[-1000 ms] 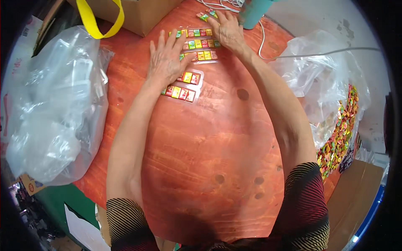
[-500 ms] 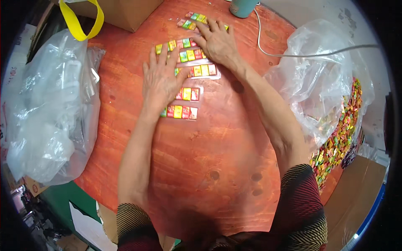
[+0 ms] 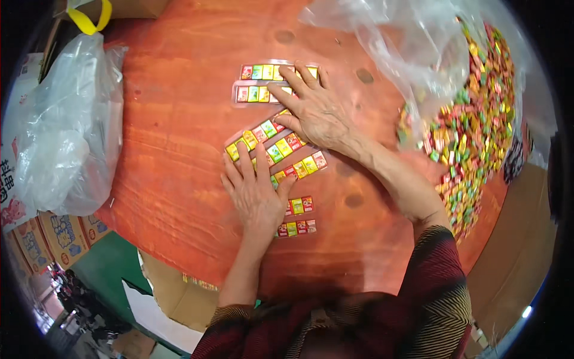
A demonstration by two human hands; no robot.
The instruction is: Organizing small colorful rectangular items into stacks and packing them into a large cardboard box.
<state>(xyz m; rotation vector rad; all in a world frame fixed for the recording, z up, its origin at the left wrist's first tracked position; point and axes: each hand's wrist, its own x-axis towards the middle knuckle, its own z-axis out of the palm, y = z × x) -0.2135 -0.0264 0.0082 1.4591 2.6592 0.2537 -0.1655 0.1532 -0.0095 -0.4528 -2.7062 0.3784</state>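
Several clear plastic strips of small wrapped sweets, in red, yellow and green, lie in rows on the orange-red table. My left hand (image 3: 256, 194) lies palm down with fingers spread, its fingertips on the ends of the slanted middle strips (image 3: 308, 166) and its palm partly covering the two near strips (image 3: 299, 228). My right hand (image 3: 321, 116) also rests flat, fingers apart, across the right ends of the two far strips (image 3: 253, 94). Its thumb touches the upper slanted strip (image 3: 263, 130). The covered parts of the strips are hidden.
A large heap of loose wrapped sweets (image 3: 472, 137) spills from a clear bag (image 3: 412, 48) at the right. Folded clear plastic bags (image 3: 66, 131) lie at the left edge, by a yellow strap (image 3: 92, 21). An open carton (image 3: 182, 302) stands below the table's near left edge.
The view has shifted, bringing more of the sweet heap into sight and losing the cup and cable. The middle strips now slant more steeply upward to the right. Both hands stay spread on the strips.
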